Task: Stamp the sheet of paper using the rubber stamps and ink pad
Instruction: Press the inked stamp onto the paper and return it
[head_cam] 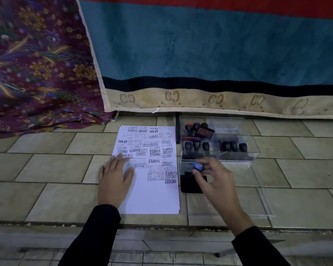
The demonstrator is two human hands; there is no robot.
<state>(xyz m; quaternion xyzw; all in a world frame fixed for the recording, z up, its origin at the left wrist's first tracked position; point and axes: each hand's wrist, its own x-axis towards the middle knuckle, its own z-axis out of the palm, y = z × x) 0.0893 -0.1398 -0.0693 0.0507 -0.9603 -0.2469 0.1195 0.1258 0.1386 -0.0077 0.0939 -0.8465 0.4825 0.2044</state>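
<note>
Sheet of paper (154,196): lies flat on the tiled surface (46,166), long side running away from the person. Its far half is crowded with black prints such as SAMPLE, AMENDED, EXPRESS, FRAGILE and AIR MAIL; its near half is blank.

Left hand (114,179): rests palm down on the sheet's left edge, partly on the tiles. Its fingers (119,158) are straight and slightly spread, with the tips reaching the lowest row of prints on that side.

Right hand (215,181): just right of the sheet, over the ink pad (188,184). Its fingers (211,163) and thumb are curled around the stamp (198,166), pinching it just under its blue top.

Stamp: upright, above the dark pad. The thumb covers its lower end, so I cannot tell whether it touches the ink.

Ink pad: open, touching the sheet's right edge, with its lid lying toward the far side.

Clear box (236,148): just beyond the ink pad, divided into compartments. Other stamps (196,144) with dark handles stand in three of them.

Backdrop: a blue cloth (200,50) with a cream border and a purple flowered cloth (37,64) hang behind.
</note>
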